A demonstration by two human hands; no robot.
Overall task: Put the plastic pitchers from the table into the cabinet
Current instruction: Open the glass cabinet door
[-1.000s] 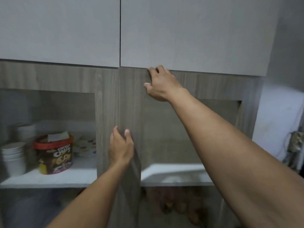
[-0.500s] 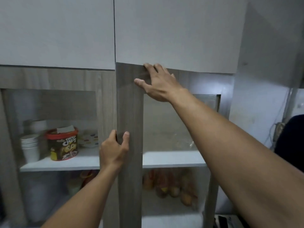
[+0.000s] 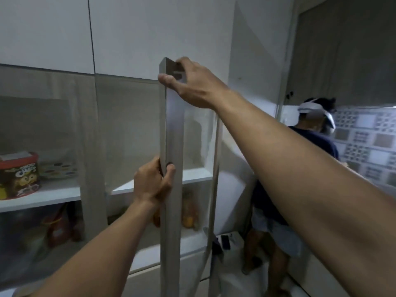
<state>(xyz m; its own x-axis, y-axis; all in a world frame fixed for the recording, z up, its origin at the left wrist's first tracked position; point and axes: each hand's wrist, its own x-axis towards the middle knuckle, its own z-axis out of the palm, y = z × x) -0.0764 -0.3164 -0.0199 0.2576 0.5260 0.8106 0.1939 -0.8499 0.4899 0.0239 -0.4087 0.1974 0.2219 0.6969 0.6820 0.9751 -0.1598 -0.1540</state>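
Observation:
A tall cabinet with wood-grain, glass-panelled doors fills the view. Its right door stands swung out toward me, seen nearly edge-on. My right hand grips the door's top corner. My left hand is wrapped around the door's edge at mid height. Behind the open door a white shelf shows, with orange-brown items on the shelf below it. No pitcher and no table are in view.
The left door stays closed; behind its glass sit a red-lidded cereal tub and a patterned plate. Closed white upper cabinets run above. Another person wearing a headset stands close at the right, by a patterned tiled wall.
The right door has swung open from nearly closed to edge-on, both hands moving with it. The view turned right, bringing the other person into sight.

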